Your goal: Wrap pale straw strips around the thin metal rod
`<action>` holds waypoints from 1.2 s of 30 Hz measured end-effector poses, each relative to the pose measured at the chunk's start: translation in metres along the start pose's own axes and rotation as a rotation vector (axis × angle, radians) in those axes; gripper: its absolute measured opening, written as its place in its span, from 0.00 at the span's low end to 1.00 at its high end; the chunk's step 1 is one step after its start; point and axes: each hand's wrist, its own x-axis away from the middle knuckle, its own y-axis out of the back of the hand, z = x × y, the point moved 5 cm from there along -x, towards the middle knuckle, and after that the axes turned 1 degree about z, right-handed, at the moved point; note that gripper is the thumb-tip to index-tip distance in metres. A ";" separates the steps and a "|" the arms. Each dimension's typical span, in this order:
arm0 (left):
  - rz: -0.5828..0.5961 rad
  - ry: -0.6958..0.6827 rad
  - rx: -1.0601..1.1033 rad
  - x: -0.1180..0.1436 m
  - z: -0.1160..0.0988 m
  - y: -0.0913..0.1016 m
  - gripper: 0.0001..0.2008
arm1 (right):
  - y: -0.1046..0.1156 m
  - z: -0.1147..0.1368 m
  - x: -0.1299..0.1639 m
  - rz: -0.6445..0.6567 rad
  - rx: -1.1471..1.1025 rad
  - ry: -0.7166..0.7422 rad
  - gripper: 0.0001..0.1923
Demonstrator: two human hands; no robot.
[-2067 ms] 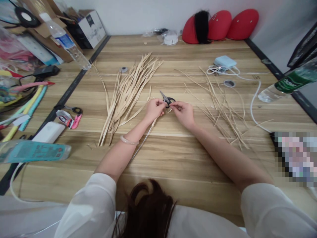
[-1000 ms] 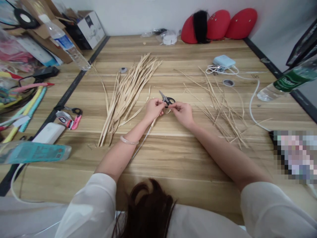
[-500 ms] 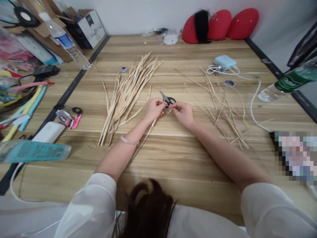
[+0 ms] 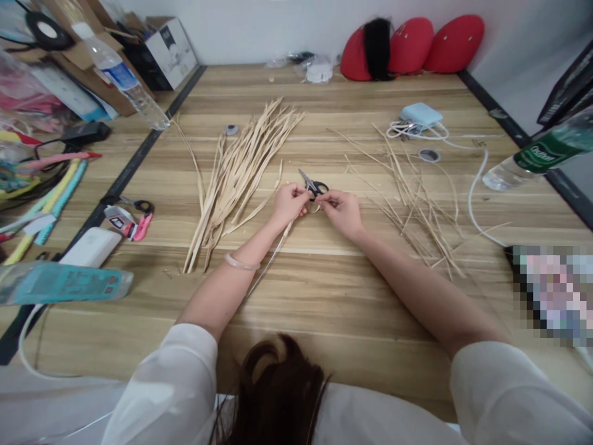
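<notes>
My left hand (image 4: 290, 203) is closed in a pinch at the table's middle, on a thin pale wire (image 4: 266, 267) that trails toward me under my left forearm. A tan strip (image 4: 288, 228) seems to be wound on the wire just below that hand. Fingers pinched together, my right hand (image 4: 341, 209) almost meets the left; a small pale strip loop (image 4: 314, 207) shows between them, its ends hidden by the fingers. Directly behind my fingertips lie scissors with black handles (image 4: 319, 186). To the left is a bundle of dried straw strips (image 4: 245, 167).
Thin loose straw strips (image 4: 412, 198) are scattered at right. A light blue box with a white cable (image 4: 420, 115) lies behind them. Bottles stand at both sides, including a green-labelled bottle (image 4: 540, 154). A white power bank (image 4: 91, 247) and pink-handled cutter (image 4: 142, 227) lie left.
</notes>
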 end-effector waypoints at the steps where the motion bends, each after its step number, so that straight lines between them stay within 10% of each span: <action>1: -0.002 0.005 0.001 0.000 -0.001 0.000 0.06 | 0.000 0.000 0.000 0.003 -0.001 -0.005 0.09; 36: 0.001 0.008 0.013 -0.002 0.001 0.000 0.06 | -0.001 0.003 0.000 -0.033 -0.181 -0.074 0.06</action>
